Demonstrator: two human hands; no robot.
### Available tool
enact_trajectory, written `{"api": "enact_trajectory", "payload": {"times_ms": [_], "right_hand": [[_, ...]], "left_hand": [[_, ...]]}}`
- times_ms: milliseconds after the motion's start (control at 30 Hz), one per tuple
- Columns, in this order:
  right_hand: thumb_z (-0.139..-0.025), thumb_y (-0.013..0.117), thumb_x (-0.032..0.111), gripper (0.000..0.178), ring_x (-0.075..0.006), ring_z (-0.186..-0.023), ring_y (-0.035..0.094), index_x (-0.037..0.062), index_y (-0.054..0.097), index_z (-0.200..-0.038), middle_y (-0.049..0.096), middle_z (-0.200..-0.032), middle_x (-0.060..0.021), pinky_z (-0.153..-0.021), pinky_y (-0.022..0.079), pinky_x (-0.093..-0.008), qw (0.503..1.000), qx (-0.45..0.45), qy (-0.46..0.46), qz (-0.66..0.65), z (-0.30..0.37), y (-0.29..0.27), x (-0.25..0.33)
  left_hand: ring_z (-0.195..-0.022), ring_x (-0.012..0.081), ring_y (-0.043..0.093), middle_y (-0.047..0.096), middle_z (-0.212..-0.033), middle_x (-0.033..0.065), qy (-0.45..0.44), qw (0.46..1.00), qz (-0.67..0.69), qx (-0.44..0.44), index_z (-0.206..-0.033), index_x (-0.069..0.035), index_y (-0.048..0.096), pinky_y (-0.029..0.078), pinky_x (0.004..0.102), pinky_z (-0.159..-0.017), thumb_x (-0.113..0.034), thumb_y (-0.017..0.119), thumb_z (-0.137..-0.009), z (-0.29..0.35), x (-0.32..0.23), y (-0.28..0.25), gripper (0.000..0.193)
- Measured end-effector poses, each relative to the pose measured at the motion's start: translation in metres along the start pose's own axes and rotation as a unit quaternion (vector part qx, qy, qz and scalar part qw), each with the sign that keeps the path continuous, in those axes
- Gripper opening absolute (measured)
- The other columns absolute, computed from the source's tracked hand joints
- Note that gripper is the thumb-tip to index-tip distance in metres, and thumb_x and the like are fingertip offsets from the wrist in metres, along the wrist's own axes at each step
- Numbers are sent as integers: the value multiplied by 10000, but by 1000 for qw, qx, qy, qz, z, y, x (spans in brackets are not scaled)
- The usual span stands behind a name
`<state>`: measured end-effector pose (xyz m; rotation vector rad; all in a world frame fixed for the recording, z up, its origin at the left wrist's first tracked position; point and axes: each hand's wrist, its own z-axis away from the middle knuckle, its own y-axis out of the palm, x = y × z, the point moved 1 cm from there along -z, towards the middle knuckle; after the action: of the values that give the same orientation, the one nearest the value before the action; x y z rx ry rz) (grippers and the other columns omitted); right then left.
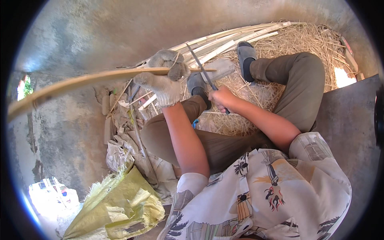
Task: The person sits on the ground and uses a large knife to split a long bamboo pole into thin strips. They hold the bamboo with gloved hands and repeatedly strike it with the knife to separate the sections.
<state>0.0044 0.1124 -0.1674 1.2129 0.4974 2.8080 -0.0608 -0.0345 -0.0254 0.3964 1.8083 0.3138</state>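
My left hand [163,87], in a dirty off-white knit glove, is closed around a long bamboo strip [86,79] near its right end. The strip curves away to the left rim of the picture, and its tip pokes out past the glove. My bare right hand [222,99] grips the handle of a long, narrow knife [197,61]. Its blade slants up and to the left, crossing the strip's tip; whether the two touch I cannot tell.
Beyond my slippered feet lie several pale bamboo strips [232,40] along the wall, beside a bed of thin shavings [290,42]. A yellow woven sack [116,200] lies crumpled at lower left. Concrete walls [100,32] curve around me.
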Motion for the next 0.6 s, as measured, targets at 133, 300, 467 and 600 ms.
{"api": "enact_trajectory", "payload": {"times_ms": [133,300,467,600], "right_hand": [[-827,620,163,225,-170,-333,399,-2,553,-690,460,-520,-34,-340,331,-357,994,-24,-70,77,3,-9,17],[-877,618,191,267,-89,-529,476,-2,588,-696,535,-562,-48,-486,393,-294,887,-143,-423,118,31,-1,48],[-864,633,198,255,-119,-492,471,-16,593,-731,556,-602,-62,-454,382,-301,949,-84,-305,-13,-4,2,5],[-822,643,209,278,-191,-375,469,-51,592,-740,539,-574,-96,-356,377,-358,994,-33,-39,93,-30,-16,-3]], "left_hand": [[-490,223,524,539,-597,90,7,999,-32,-18,-790,38,609,484,346,-478,-1059,265,-560,-1,-7,-4,1172],[-419,161,386,402,-469,18,48,993,-88,-66,-765,32,627,406,333,-434,-1063,317,-529,4,-20,13,1162],[-390,131,309,350,-446,-13,39,997,-37,-53,-761,37,636,330,327,-397,-1052,361,-533,1,-14,18,1145],[-371,123,273,337,-444,-23,34,995,6,-96,-731,26,625,316,323,-381,-1052,362,-534,0,-11,12,1127]]}}
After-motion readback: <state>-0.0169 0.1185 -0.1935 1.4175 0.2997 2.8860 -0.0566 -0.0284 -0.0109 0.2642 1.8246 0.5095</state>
